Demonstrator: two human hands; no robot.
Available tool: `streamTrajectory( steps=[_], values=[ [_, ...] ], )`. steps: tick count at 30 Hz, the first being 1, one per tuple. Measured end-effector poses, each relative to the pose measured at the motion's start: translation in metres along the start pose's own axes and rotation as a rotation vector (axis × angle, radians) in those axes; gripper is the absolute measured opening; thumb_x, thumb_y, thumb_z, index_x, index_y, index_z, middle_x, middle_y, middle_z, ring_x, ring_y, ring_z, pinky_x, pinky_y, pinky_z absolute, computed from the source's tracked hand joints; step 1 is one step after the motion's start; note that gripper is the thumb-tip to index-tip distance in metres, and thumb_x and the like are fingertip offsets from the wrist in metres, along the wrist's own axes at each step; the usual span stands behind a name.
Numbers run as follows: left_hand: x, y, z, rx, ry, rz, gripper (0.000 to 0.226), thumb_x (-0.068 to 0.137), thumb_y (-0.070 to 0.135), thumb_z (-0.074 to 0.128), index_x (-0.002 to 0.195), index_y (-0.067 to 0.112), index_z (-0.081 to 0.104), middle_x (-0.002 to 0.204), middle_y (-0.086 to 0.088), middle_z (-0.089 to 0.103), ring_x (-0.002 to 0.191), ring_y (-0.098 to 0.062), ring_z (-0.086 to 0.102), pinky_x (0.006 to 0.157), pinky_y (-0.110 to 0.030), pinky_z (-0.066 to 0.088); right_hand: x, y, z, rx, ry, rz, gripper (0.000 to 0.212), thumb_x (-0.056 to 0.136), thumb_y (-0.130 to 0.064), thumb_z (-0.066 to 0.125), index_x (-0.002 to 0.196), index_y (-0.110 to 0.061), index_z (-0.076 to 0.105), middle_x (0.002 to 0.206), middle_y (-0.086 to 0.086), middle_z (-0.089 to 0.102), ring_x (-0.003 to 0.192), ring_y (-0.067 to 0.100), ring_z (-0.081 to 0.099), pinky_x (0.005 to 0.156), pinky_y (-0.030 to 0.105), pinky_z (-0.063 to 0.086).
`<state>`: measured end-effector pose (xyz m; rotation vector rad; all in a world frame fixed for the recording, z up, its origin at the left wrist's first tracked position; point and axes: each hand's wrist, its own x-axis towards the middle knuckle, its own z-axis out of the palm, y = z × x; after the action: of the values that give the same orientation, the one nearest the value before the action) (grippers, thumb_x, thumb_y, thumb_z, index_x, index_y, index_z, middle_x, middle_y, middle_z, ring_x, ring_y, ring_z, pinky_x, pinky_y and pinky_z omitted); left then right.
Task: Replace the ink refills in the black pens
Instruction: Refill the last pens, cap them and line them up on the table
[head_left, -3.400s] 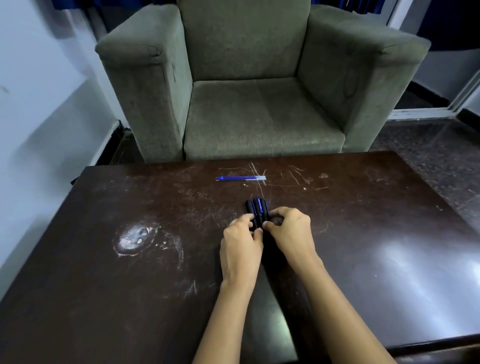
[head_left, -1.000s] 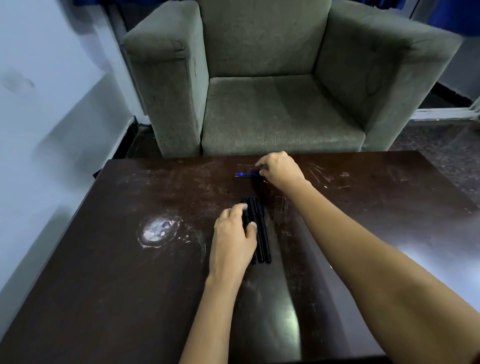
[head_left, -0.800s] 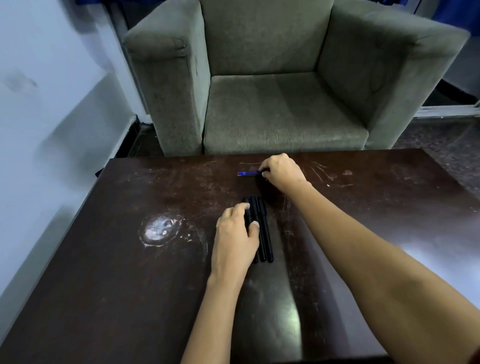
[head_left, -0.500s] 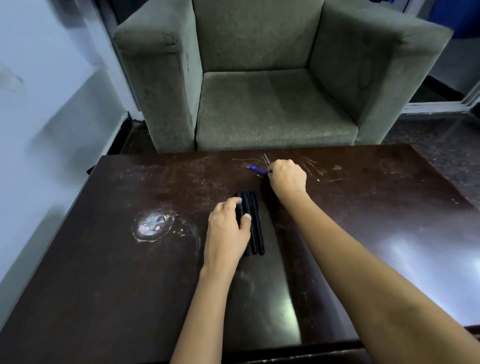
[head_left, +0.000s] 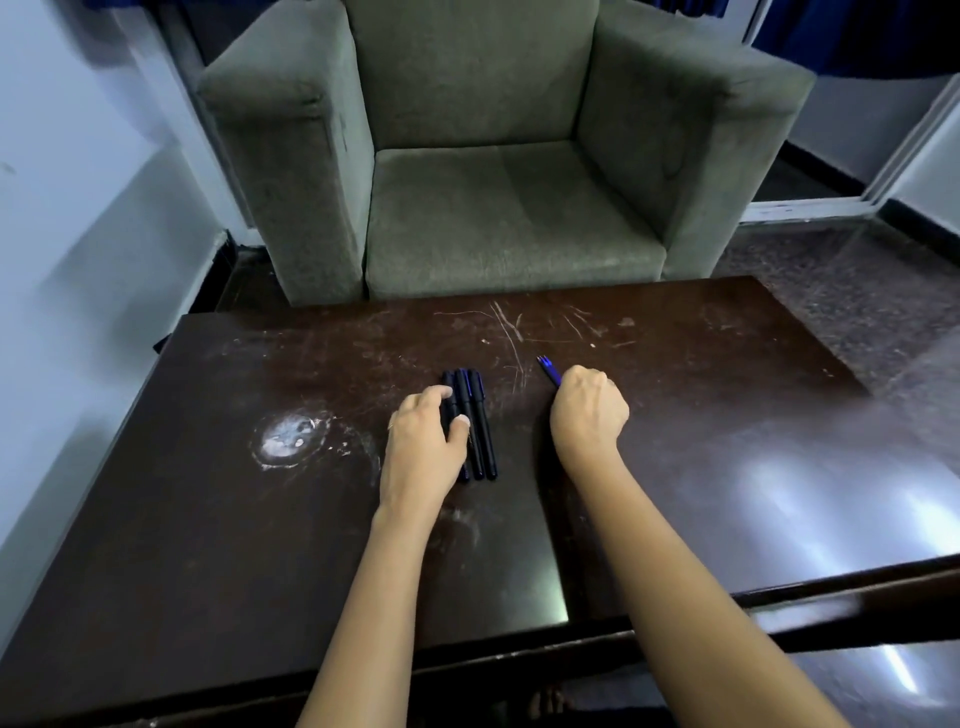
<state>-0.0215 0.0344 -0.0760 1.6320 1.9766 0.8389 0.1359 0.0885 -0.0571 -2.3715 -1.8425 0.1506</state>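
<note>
Three black pens (head_left: 475, 421) lie side by side on the dark wooden table (head_left: 701, 395), pointing away from me. My left hand (head_left: 423, 454) rests over the leftmost pen, with thumb and fingers curled around it. My right hand (head_left: 587, 410) is a closed fist to the right of the pens. It holds the blue ink refills (head_left: 549, 370), whose tips stick out from the top of the fist; the rest of them is hidden inside the hand.
A grey-green armchair (head_left: 498, 156) stands right behind the table's far edge. A white scuffed patch (head_left: 291, 436) marks the table left of the pens. A wall runs along the left, floor to the right.
My right hand picked the blue refills up from the far side of the table and drew them back toward me, to the right of the pens. The left hand stayed on the pens.
</note>
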Motion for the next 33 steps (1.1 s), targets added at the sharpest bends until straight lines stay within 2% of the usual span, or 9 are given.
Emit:
streamTrajectory(
  steps=[6, 10, 17, 24, 28, 31, 33],
  values=[
    [-0.003, -0.001, -0.004, 0.015, -0.002, -0.006, 0.042, 0.094, 0.027, 0.055, 0.135, 0.018, 0.05, 0.132, -0.009, 0.052, 0.122, -0.026, 0.05, 0.099, -0.044, 0.047, -0.023, 0.008, 0.003, 0.003, -0.03, 0.051, 0.028, 0.091, 0.003, 0.048, 0.116, -0.003, 0.06, 0.113, 0.013, 0.063, 0.105, 0.029, 0.06, 0.071, 0.034, 0.047],
    [-0.003, 0.0, -0.003, 0.016, -0.009, -0.001, 0.042, 0.094, 0.026, 0.055, 0.135, 0.018, 0.05, 0.132, -0.009, 0.052, 0.122, -0.026, 0.05, 0.099, -0.044, 0.047, -0.028, 0.009, 0.005, 0.007, -0.022, 0.049, 0.028, 0.091, 0.004, 0.047, 0.115, -0.002, 0.061, 0.113, 0.013, 0.061, 0.105, 0.029, 0.059, 0.065, 0.033, 0.04],
    [-0.002, -0.001, -0.001, 0.024, -0.001, 0.009, 0.041, 0.094, 0.026, 0.054, 0.135, 0.018, 0.05, 0.131, -0.008, 0.053, 0.121, -0.026, 0.05, 0.097, -0.043, 0.048, -0.021, 0.008, 0.006, 0.035, -0.001, 0.062, 0.026, 0.091, -0.002, 0.05, 0.114, -0.002, 0.062, 0.111, 0.013, 0.061, 0.102, 0.029, 0.059, 0.065, 0.033, 0.04],
    [-0.001, -0.003, 0.001, 0.025, 0.002, 0.01, 0.041, 0.094, 0.026, 0.054, 0.134, 0.018, 0.05, 0.131, -0.008, 0.052, 0.121, -0.026, 0.049, 0.097, -0.042, 0.048, -0.008, 0.002, 0.008, 0.062, 0.017, 0.063, 0.025, 0.09, 0.001, 0.051, 0.111, -0.002, 0.063, 0.109, 0.013, 0.062, 0.102, 0.03, 0.06, 0.07, 0.036, 0.048],
    [-0.001, -0.003, 0.001, 0.026, 0.005, 0.007, 0.041, 0.094, 0.026, 0.054, 0.134, 0.018, 0.05, 0.132, -0.009, 0.052, 0.122, -0.026, 0.049, 0.098, -0.044, 0.048, -0.005, 0.004, 0.009, 0.089, 0.019, 0.065, 0.023, 0.093, -0.009, 0.055, 0.113, -0.003, 0.064, 0.109, 0.012, 0.062, 0.101, 0.029, 0.06, 0.067, 0.034, 0.047],
    [-0.001, -0.003, 0.001, 0.024, 0.003, 0.012, 0.041, 0.094, 0.025, 0.055, 0.134, 0.018, 0.05, 0.131, -0.009, 0.053, 0.121, -0.026, 0.05, 0.097, -0.044, 0.048, -0.005, 0.008, 0.01, 0.127, 0.047, 0.027, 0.026, 0.095, -0.017, 0.053, 0.116, -0.004, 0.062, 0.112, 0.012, 0.061, 0.104, 0.03, 0.057, 0.072, 0.036, 0.048],
    [-0.001, -0.002, 0.002, 0.023, 0.002, 0.015, 0.041, 0.094, 0.025, 0.055, 0.134, 0.017, 0.051, 0.13, -0.01, 0.053, 0.121, -0.026, 0.05, 0.097, -0.043, 0.048, -0.006, 0.014, 0.013, 0.124, 0.095, -0.087, 0.032, 0.097, -0.02, 0.048, 0.124, -0.005, 0.057, 0.123, 0.014, 0.06, 0.112, 0.032, 0.053, 0.083, 0.039, 0.046]
  ],
)
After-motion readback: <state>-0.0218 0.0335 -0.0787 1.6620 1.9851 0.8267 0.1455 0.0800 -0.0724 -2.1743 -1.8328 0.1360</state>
